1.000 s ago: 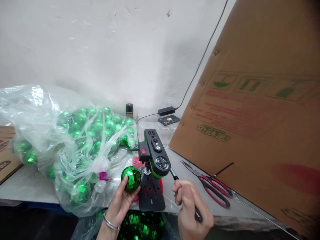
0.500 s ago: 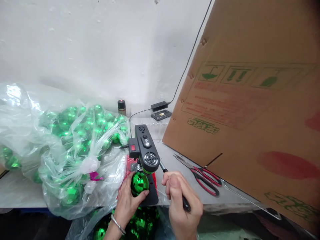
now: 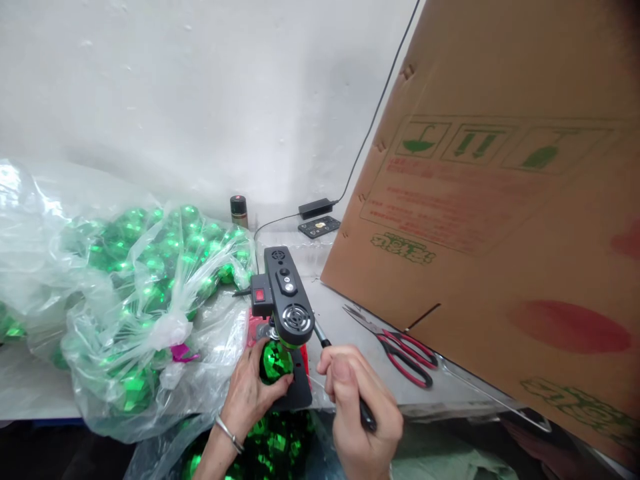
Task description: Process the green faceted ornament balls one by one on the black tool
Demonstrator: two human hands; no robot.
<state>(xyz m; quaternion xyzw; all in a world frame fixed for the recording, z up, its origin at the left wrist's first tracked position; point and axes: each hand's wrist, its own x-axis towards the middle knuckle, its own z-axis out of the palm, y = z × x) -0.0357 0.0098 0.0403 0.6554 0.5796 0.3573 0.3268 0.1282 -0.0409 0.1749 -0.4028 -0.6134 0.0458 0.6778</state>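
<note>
My left hand [image 3: 251, 390], with a silver bangle at the wrist, is closed around a shiny green mirrored ball [image 3: 277, 362]. The ball sits at the front end of a small black tabletop machine [image 3: 289, 293], just below its head. A red switch [image 3: 259, 294] shows on the machine's left side. My right hand [image 3: 361, 400] is wrapped round the black grip of a lever handle [image 3: 367, 415], whose metal rod runs up to the machine's right side. The ball's top, close under the machine head, is partly hidden.
Clear plastic bags of green balls [image 3: 150, 260] fill the left of the table. More balls [image 3: 275, 440] lie below its front edge. Red-handled scissors [image 3: 405, 353] lie to the right, beside a large cardboard box [image 3: 480, 220]. Behind stand a small bottle [image 3: 239, 211], a power adapter [image 3: 317, 208] and a phone [image 3: 319, 227].
The view has shifted slightly, so everything sits a little further left. The ball appears turned a little in my left hand. Both hands keep their holds.
</note>
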